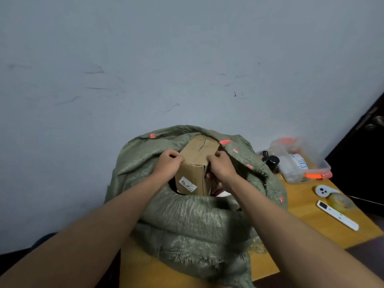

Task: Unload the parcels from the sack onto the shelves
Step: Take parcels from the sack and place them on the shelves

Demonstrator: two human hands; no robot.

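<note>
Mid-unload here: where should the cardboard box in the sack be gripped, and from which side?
Grip the cardboard box by its two long side faces, coming down from above through the open mouth of the sack. It stands tilted on end with its top clear of the fabric, so the sides are exposed. The left hand and right hand already clasp it there.

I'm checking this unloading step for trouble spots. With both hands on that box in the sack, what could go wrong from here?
The cardboard box sits partly inside the green woven sack; the sack's rim could snag it as it rises. The left hand and right hand hold only its upper edges, so the grip may slip. A dragged sack could knock the white remote nearby.
</note>
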